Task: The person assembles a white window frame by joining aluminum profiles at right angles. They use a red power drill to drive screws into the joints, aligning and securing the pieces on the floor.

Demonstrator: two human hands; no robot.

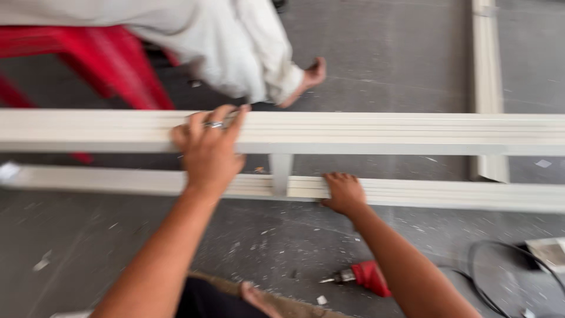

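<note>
Two long cream-white profile bars run left to right across the view. My left hand [209, 147], with a ring on one finger, grips the upper bar [382, 132], fingers curled over its far edge. My right hand [344, 192] presses down on the lower bar [441, 194], fingers flat on top. A short white cross piece [281, 171] links the two bars between my hands. The picture is blurred by motion.
A red power drill [365, 275] lies on the grey floor by my right forearm, with a black cable [488, 265] to its right. Another person in light trousers with a bare foot [309, 79] stands beyond the bars by a red stool [100, 59]. A third white bar [487, 70] runs away from me at the right.
</note>
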